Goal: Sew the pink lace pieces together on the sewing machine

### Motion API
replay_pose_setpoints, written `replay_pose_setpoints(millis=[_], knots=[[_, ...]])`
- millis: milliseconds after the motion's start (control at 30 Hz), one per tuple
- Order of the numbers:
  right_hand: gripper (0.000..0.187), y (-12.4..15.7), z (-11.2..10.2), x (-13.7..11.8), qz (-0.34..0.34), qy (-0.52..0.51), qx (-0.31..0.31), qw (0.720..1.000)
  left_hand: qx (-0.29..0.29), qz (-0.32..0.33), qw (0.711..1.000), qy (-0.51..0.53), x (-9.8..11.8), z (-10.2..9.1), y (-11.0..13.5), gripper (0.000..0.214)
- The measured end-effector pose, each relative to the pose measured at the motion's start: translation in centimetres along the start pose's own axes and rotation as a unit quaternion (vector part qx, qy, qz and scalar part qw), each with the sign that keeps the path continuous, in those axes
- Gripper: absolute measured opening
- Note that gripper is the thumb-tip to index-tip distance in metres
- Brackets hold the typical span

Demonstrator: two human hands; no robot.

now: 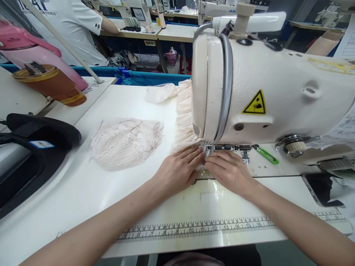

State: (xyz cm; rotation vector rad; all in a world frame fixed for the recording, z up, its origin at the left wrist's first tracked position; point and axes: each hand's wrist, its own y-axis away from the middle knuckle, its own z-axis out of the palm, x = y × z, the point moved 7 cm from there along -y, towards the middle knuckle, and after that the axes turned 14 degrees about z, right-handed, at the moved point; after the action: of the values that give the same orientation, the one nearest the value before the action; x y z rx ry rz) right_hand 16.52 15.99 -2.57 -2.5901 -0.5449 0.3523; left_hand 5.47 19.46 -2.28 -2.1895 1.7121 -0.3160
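Ruffled cream fabric is lying on the worktop, mostly straight beyond the left hand, its long axis running away from the person along the left side of the sewing machine; far end is bending off to the left. Near end is sitting under the fingertips, by the presser foot. Left hand is nearer to the long run: resting palm-down, fingers together and reaching forward-right over the cloth; can't tell if it is pinching any. Right hand is bending its fingers at the near edge, just in front of the foot, pointing forward-left; grip hidden, can't tell. Both hands are converging on the foot, fingertips nearly meeting. Loose lace piece is lying apart, left of the fabric. Green thread snips are lying right of the right hand.
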Motion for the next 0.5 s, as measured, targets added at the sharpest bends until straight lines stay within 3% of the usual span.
replay_pose_setpoints(millis=[500], knots=[[0.026,-0.3,-0.3,1.4,0.032,-0.021,-0.028,0.999,0.013,-0.007,0.998,-0.056,1.0,-0.1,-0.7,0.038]])
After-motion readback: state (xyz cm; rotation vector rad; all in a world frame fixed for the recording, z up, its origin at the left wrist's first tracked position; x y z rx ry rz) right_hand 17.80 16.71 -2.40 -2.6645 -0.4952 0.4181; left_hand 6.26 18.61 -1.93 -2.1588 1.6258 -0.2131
